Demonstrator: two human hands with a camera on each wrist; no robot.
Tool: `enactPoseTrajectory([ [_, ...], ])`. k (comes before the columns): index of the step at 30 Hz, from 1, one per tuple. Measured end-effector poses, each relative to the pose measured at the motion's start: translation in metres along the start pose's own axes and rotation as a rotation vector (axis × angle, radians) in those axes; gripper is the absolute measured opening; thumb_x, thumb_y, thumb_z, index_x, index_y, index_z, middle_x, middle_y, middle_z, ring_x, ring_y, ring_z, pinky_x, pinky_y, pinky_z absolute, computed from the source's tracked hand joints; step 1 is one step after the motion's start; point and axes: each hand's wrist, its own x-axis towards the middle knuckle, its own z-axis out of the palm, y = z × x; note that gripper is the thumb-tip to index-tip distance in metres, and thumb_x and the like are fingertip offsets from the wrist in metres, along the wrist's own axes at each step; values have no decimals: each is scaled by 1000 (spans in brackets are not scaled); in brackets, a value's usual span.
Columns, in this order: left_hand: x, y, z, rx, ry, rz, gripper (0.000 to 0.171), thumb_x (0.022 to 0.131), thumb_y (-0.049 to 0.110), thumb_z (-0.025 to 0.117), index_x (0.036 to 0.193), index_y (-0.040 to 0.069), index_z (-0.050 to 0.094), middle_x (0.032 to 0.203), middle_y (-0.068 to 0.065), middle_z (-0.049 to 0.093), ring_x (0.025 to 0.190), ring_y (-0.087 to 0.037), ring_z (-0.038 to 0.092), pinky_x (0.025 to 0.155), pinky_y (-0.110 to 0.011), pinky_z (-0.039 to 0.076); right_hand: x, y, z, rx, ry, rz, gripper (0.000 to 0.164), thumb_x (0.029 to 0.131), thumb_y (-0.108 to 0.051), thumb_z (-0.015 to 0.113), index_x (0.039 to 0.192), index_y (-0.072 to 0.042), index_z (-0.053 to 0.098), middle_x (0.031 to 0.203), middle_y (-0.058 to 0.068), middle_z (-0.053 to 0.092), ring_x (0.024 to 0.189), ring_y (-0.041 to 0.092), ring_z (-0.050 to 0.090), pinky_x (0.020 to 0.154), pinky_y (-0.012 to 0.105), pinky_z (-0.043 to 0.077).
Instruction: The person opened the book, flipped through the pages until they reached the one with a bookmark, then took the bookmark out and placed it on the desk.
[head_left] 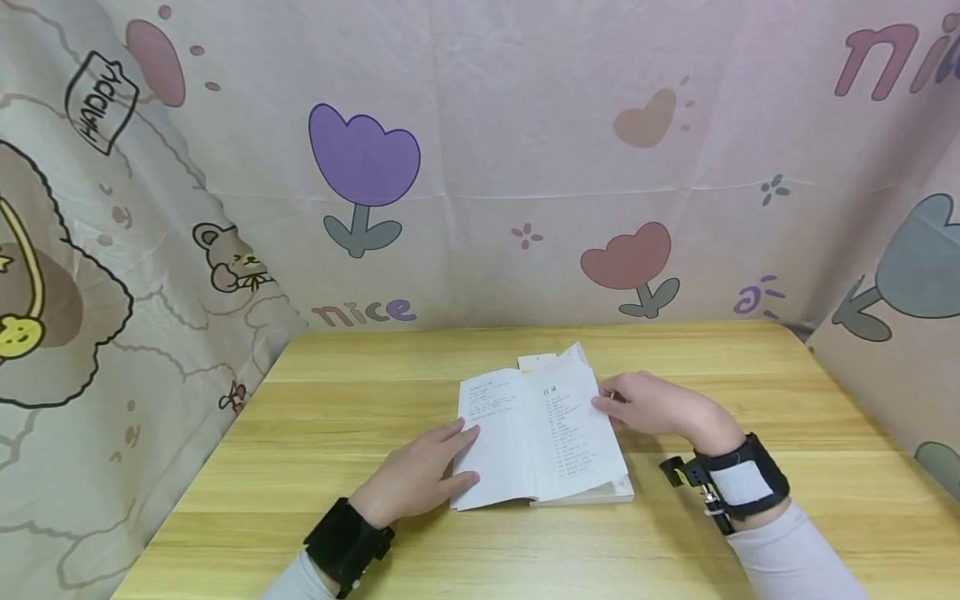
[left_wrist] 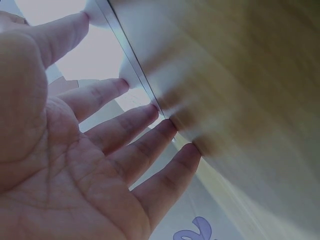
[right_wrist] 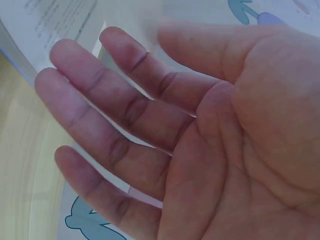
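Note:
An open book point(head_left: 495, 467) lies on the wooden table, with a few printed lines on its left page and a longer list on its right page point(head_left: 573, 433). My left hand point(head_left: 416, 471) rests its spread fingers on the left page's outer edge; in the left wrist view its fingertips point(left_wrist: 186, 150) reach the book's edge and the table. At the right page's outer edge, my right hand point(head_left: 652, 404) pinches the sheet between thumb and index finger, and the page lifts a little off the block below. The other fingers point(right_wrist: 75, 100) are loosely bent beside the book.
A small white card or paper point(head_left: 536, 362) sticks out beyond the book's top edge. The wooden table point(head_left: 360, 400) ends at a patterned cloth backdrop point(head_left: 487, 167), which also hangs along both sides. Black straps point(head_left: 348, 537) circle both wrists.

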Motion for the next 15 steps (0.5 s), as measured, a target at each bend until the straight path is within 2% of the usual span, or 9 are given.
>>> enactPoseTrajectory([
  [7,0,0,1,-4,-1,1,66,93,48,57,147,12,45,147,-14,39,131,-29,39,103,-46,36,3,0,-1,18,40,-130,27,104,-11,42,81,-6,55,69,3,56,64,15,52,60,28,44],
  [15,0,-2,1,-7,-3,-19,65,93,49,57,147,14,45,147,-14,39,131,-30,40,102,-46,38,8,-3,4,-32,63,-198,25,102,-9,44,80,-9,55,70,2,57,58,9,46,54,24,40],
])
